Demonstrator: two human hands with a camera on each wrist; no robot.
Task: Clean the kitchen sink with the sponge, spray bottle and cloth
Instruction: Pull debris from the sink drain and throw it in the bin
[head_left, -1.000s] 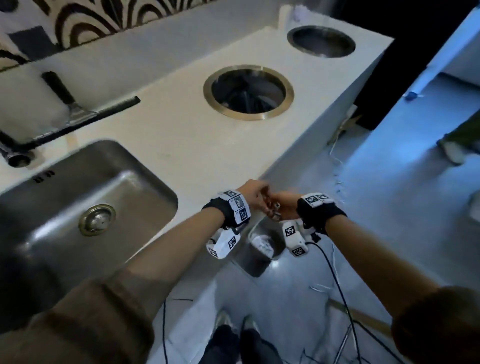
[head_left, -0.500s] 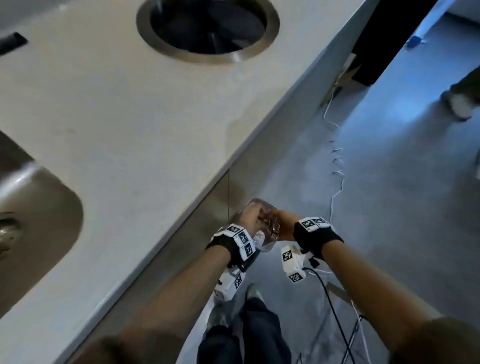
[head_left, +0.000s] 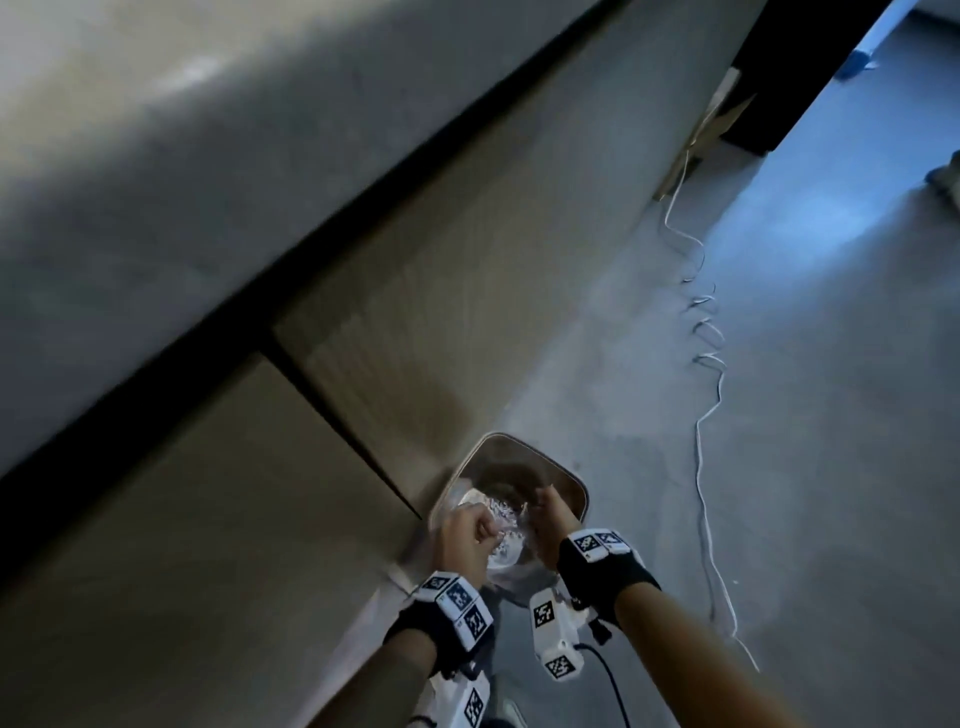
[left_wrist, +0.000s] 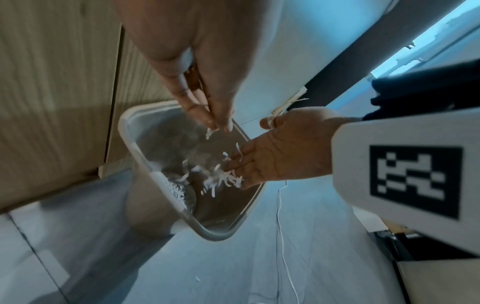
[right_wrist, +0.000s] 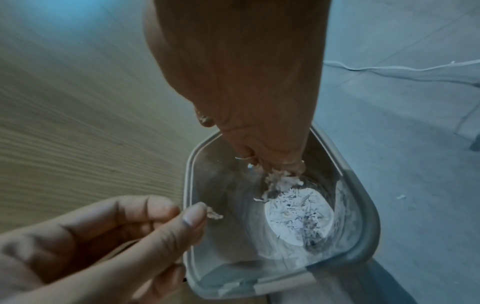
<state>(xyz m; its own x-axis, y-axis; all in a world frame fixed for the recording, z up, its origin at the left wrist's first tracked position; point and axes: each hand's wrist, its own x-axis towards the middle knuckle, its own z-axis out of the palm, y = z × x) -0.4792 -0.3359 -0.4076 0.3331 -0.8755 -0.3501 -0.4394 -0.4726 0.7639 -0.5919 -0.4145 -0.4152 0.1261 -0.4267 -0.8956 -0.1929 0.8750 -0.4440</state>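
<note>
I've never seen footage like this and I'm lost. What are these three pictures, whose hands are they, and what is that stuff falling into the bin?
No machine here: a person wears three cameras, one on the head and one on each wrist, on black straps with checkered tags. The head view looks down at both hands over a grey, square plastic waste bin standing on the grey floor beside the wooden cabinet front. The left wrist view shows the left hand pinching its fingertips together and the right hand open, palm up, with white shredded scraps sticking to it and dropping into the bin. The right wrist view shows more scraps already lying at the bin's bottom. A thin white cable trails across the floor.
</note>
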